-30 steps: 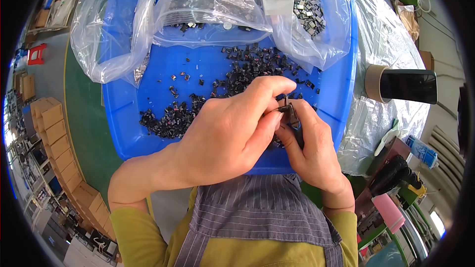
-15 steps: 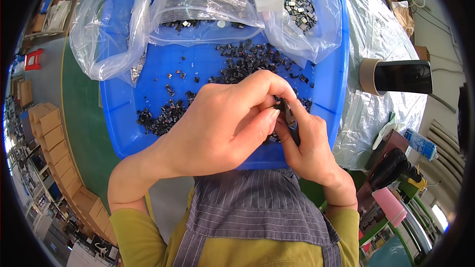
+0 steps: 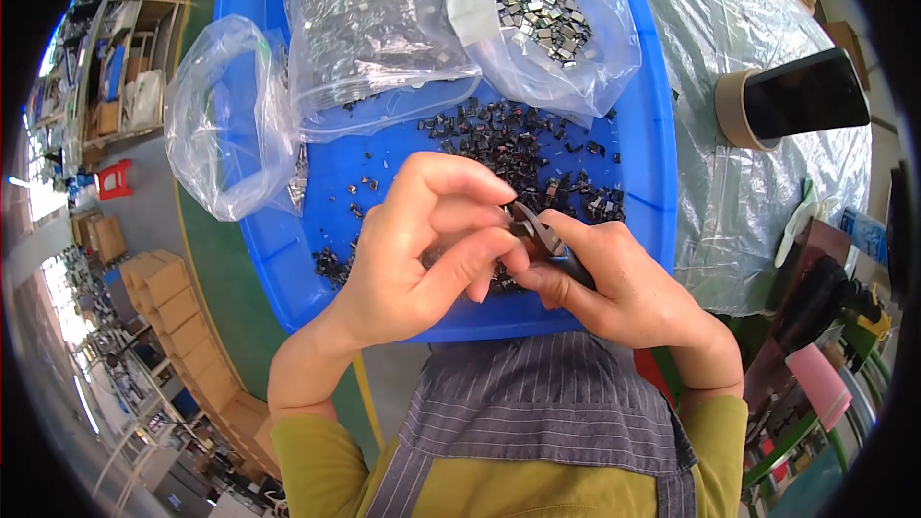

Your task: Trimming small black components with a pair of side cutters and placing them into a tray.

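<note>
While the blue tray [image 3: 288, 269] sat lower in view half a second ago, it now fills more of the upper picture, and both hands have stayed over its near edge. The left hand [image 3: 422, 259] curls its fingers round a tiny dark part, too hidden to name, its grip narrow and pinched at the fingertips. The right hand [image 3: 624, 288] clasps small cutting pliers [image 3: 542, 235], whose tip meets the left fingertips just as before. Loose small black parts [image 3: 518, 139] lie scattered across the tray's middle. Clear plastic bags [image 3: 384, 29] rest at its far edge, one holding grey metal pieces [image 3: 542, 10]. Off the tray's right edge, on the foil-covered surface [image 3: 739, 192], a dark phone [image 3: 806, 91] lies across a tape roll [image 3: 734, 110].
</note>
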{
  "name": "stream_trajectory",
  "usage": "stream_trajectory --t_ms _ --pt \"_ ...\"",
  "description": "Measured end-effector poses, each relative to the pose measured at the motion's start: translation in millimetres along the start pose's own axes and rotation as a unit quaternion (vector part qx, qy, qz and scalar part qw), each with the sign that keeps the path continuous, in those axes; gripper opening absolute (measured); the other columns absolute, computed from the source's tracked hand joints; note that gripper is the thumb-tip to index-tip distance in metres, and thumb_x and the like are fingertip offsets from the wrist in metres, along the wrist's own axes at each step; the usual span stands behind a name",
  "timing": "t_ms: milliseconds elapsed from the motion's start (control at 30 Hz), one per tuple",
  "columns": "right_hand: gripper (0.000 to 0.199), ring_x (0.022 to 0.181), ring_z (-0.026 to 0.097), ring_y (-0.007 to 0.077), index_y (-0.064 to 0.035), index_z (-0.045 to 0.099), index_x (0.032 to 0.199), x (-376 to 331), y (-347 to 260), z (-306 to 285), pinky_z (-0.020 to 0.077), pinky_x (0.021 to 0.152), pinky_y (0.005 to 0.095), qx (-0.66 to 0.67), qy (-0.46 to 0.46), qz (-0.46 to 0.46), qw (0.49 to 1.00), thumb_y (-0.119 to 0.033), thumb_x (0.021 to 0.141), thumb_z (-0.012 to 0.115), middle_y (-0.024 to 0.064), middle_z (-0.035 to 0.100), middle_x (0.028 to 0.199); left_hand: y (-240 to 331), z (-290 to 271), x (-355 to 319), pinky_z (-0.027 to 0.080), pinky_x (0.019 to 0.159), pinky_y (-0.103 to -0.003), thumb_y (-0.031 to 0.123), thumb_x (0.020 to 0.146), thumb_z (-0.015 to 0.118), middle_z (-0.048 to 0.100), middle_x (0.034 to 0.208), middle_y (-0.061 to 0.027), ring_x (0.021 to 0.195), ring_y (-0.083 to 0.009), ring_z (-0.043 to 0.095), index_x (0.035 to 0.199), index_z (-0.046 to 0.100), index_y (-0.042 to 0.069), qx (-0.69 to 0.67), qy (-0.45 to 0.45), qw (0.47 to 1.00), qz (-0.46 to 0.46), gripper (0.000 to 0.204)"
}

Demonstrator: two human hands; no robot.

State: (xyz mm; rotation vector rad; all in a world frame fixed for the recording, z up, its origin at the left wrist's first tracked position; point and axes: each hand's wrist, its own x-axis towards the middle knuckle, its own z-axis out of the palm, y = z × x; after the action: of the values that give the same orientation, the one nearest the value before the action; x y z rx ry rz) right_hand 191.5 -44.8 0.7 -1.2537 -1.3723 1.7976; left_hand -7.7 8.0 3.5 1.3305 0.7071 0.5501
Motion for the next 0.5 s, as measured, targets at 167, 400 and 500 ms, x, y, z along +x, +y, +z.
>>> stream_trajectory --t_ms 167,400,500 --pt "0.018 0.073 0.060 0.0415 0.0004 0.053 0.100 -1.4 7.4 -1.0 0.0446 0.058 0.0436 -0.009 -0.003 -0.038 0.999 -0.014 0.090 0.059 0.0242 0.059 0.074 -2.8 -0.2 2.7 0.040 0.044 -0.018 0.011 0.095 0.053 0.065 0.081 -0.0176 0.051 -0.0114 0.057 0.103 0.041 0.003 0.005 0.026 1.000 0.013 0.017" --pt "0.018 0.074 0.061 0.0411 0.0018 0.053 0.099 -0.6 3.7 -4.5 0.0456 0.060 0.0443 -0.009 -0.020 -0.019 1.000 -0.012 0.089 0.059 0.0239 0.060 0.077 -3.0 -2.0 5.2 0.039 0.041 -0.018 0.005 0.093 0.051 0.062 0.083 -0.0193 0.050 -0.0127 0.057 0.100 0.042 0.003 -0.030 0.024 0.999 0.028 0.012" --pt "0.018 0.077 0.061 0.0411 0.0024 0.053 0.098 0.5 7.2 -2.8 0.0466 0.061 0.0442 -0.010 0.024 -0.037 0.999 -0.012 0.089 0.059 0.0232 0.062 0.080 -3.3 -2.1 3.9 0.041 0.043 -0.019 0.000 0.092 0.051 0.062 0.088 -0.0173 0.055 -0.0122 0.059 0.102 0.044 0.002 -0.097 0.039 0.994 0.011 0.013"
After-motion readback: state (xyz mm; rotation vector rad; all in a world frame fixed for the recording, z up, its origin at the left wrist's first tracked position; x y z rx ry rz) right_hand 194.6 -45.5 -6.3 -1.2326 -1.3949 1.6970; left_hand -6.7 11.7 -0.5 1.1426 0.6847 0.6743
